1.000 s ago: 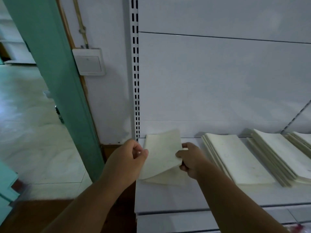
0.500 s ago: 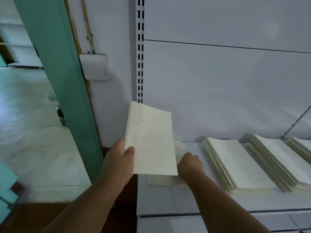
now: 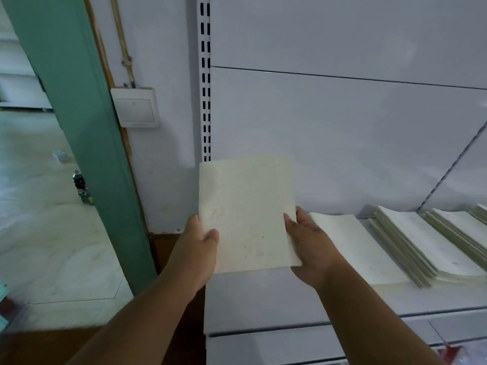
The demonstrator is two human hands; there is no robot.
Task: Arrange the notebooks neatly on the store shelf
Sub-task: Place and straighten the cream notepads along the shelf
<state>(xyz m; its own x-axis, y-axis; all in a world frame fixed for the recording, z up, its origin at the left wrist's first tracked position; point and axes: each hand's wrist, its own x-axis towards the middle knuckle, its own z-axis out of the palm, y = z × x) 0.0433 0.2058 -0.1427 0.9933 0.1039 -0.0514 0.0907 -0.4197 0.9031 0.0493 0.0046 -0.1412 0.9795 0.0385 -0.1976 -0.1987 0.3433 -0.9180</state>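
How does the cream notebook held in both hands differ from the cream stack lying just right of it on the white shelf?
The held cream notebook is raised off the white shelf; the nearest cream stack lies flat on it. The left hand and right hand grip the notebook's edges; nothing touches the stack. Both share the pale cream colour.

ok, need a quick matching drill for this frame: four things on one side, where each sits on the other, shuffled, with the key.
Things:
1. held notebook
2. light switch
3. green door frame
4. notebook stacks

Places:
A. on the wall, left of the slotted upright
B. lying on the shelf, right of the hands
C. far left, beside the doorway
D. raised between left hand and right hand

Pairs: 1-D, 2-A, 3-C, 4-B
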